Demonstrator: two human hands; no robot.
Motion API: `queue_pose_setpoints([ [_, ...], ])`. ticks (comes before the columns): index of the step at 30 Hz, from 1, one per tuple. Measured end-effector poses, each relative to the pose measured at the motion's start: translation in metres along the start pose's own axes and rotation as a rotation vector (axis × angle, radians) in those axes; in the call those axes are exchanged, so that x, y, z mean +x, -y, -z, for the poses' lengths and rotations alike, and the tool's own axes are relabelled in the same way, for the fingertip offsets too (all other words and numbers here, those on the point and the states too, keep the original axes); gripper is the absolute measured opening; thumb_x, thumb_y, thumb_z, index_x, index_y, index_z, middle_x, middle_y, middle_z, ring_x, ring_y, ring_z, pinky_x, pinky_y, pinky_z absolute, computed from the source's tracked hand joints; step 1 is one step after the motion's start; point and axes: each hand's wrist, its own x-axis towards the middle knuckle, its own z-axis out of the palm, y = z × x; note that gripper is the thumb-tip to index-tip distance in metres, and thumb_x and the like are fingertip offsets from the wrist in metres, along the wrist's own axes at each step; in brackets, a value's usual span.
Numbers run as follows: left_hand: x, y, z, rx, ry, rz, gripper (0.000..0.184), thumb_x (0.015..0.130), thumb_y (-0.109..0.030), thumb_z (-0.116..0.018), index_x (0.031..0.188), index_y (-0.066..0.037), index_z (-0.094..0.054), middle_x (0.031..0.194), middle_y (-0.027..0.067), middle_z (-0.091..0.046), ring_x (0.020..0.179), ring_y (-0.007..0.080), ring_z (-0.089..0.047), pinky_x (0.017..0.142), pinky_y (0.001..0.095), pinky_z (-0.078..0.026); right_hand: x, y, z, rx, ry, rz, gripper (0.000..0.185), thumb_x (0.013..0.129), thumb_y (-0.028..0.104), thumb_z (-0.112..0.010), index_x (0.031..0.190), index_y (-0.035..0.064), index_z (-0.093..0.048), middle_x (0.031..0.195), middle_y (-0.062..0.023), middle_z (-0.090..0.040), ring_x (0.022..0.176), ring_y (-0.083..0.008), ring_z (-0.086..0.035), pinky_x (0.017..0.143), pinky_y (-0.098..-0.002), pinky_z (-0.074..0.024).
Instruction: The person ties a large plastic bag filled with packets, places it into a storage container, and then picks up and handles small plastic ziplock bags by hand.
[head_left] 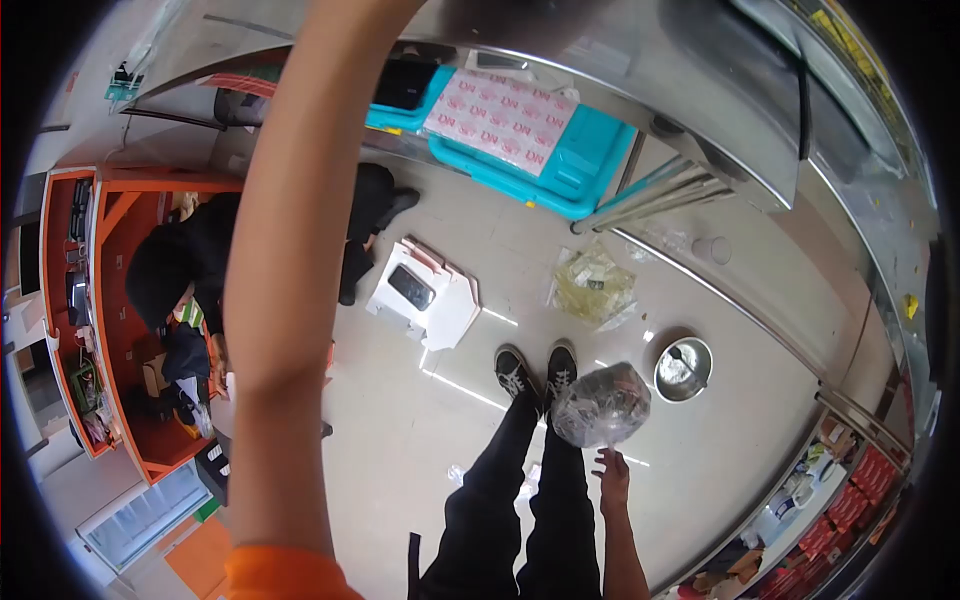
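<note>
one clear plastic bag [600, 405], which you hold by its gathered end in the pinched fingers of your right hand [614, 482], before your legs [490, 505]; near it, one metal bowl [681, 389]; farther out, yellowish plastic [593, 287] on the floor [400, 430]; left hand out of view, fingers untellable.

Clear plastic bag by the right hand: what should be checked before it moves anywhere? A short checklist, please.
1. Right hand at the clear plastic bag's narrow end: ok.
2. Bag closed tight: cannot tell.
3. Left hand free to help: cannot tell, out of view.
4. Metal bowl standing open side up: ok.
5. Floor ahead of the shoes clear: not ok, yellowish plastic lies there.
</note>
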Motion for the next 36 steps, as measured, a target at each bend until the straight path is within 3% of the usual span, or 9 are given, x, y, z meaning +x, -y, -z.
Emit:
queue_pose_setpoints([
  [4, -0.129, 0.014, 0.007, -0.225, -0.855, 0.074, 0.022, 0.092, -0.023, -0.058, 0.104, -0.005, -0.054, 0.088, 0.0076, -0.057, 0.084, 0.0176, -0.056, 0.081, 0.0301, -0.043, -0.01, 0.027, -0.014, -0.28, -0.188, 0.082, 0.021, 0.088, 0.02, -0.071, 0.09, 0.0015, -0.06, 0.099, -0.0078, -0.061, 0.093, -0.0225, -0.06, 0.078, -0.0369, -0.0502],
  [6, -0.19, 0.034, -0.034, -0.359, -0.96, 0.387, 0.014, 0.096, -0.024, -0.056, 0.093, -0.011, -0.05, 0.076, 0.0026, -0.051, 0.071, 0.0151, -0.052, 0.072, 0.03, -0.042, -0.004, 0.03, -0.025, -0.538, -0.401, 0.29, 0.027, 0.08, 0.011, -0.078, 0.074, -0.0025, -0.056, 0.094, -0.0121, -0.061, 0.089, -0.0254, -0.06, 0.08, -0.039, -0.0501],
  [10, -0.285, 0.121, -0.204, -1.0, -0.416, 1.212, 0.049, 0.097, -0.035, -0.059, 0.133, -0.003, -0.047, 0.116, 0.0161, -0.058, 0.103, 0.0258, -0.06, 0.092, 0.0397, -0.052, -0.006, 0.047, -0.028, -0.35, -0.473, 0.504, 0.024, 0.08, 0.007, -0.075, 0.073, -0.0059, -0.057, 0.1, -0.0149, -0.063, 0.088, -0.0272, -0.061, 0.083, -0.0386, -0.0483],
  [13, -0.283, 0.14, -0.281, -1.023, -0.167, 1.444, 0.058, 0.098, -0.038, -0.058, 0.136, 0.003, -0.04, 0.12, 0.0171, -0.055, 0.105, 0.026, -0.059, 0.093, 0.037, -0.051, -0.011, 0.067, -0.024, -0.161, -0.275, 0.342, 0.021, 0.092, 0.013, -0.064, 0.095, -0.0076, -0.069, 0.114, -0.0172, -0.069, 0.085, -0.0227, -0.064, 0.09, -0.0335, -0.049],
  [15, -0.277, 0.147, -0.308, -0.973, -0.158, 1.488, 0.058, 0.097, -0.035, -0.061, 0.135, 0.004, -0.04, 0.121, 0.016, -0.056, 0.106, 0.024, -0.059, 0.093, 0.0373, -0.052, -0.015, 0.083, -0.022, -0.285, -0.232, 0.224, 0.03, 0.098, 0.018, -0.059, 0.112, -0.0055, -0.068, 0.097, -0.0189, -0.072, 0.083, -0.018, -0.064, 0.078, -0.0322, -0.0503],
  [20, -0.252, 0.155, -0.347, -0.387, -0.112, 1.776, 0.073, 0.081, -0.035, -0.079, 0.129, 0.003, -0.041, 0.132, 0.0176, -0.056, 0.115, 0.0316, -0.059, 0.094, 0.0427, -0.053, 0.002, 0.076, -0.013, -0.196, -0.292, 0.28, 0.034, 0.094, 0.018, -0.066, 0.07, -0.0041, -0.055, 0.074, -0.0161, -0.066, 0.069, -0.0133, -0.057, 0.064, -0.0317, -0.0483],
  [23, -0.255, 0.152, -0.338, -0.802, -0.394, 1.751, 0.028, 0.085, -0.017, -0.077, 0.106, -0.006, -0.062, 0.112, 0.0071, -0.065, 0.1, 0.0205, -0.062, 0.087, 0.0382, -0.054, 0.01, 0.075, -0.011, -0.436, -0.409, 0.163, 0.046, 0.083, 0.019, -0.078, 0.063, 0.0002, -0.041, 0.064, -0.0117, -0.057, 0.06, -0.018, -0.052, 0.061, -0.0336, -0.0477],
  [29, -0.257, 0.148, -0.326, -0.87, -0.421, 1.712, 0.03, 0.074, -0.006, -0.084, 0.094, -0.01, -0.062, 0.102, 0.0045, -0.064, 0.084, 0.016, -0.059, 0.064, 0.0338, -0.049, 0.031, 0.053, -0.023, -0.839, -0.396, 0.247, 0.055, 0.057, 0.031, -0.094, 0.077, -0.0023, -0.055, 0.089, -0.0165, -0.058, 0.076, -0.036, -0.058, 0.071, -0.0457, -0.0505],
  [36, -0.254, 0.135, -0.298, -0.945, -0.346, 1.573, 0.036, 0.073, -0.016, -0.08, 0.102, -0.009, -0.059, 0.1, 0.0028, -0.059, 0.083, 0.0164, -0.054, 0.064, 0.0343, -0.041, 0.076, 0.041, -0.018, -1.122, -0.221, 0.027, 0.064, 0.057, 0.042, -0.091, 0.097, -0.0024, -0.067, 0.105, -0.0235, -0.065, 0.102, -0.0392, -0.063, 0.086, -0.0476, -0.0521],
])
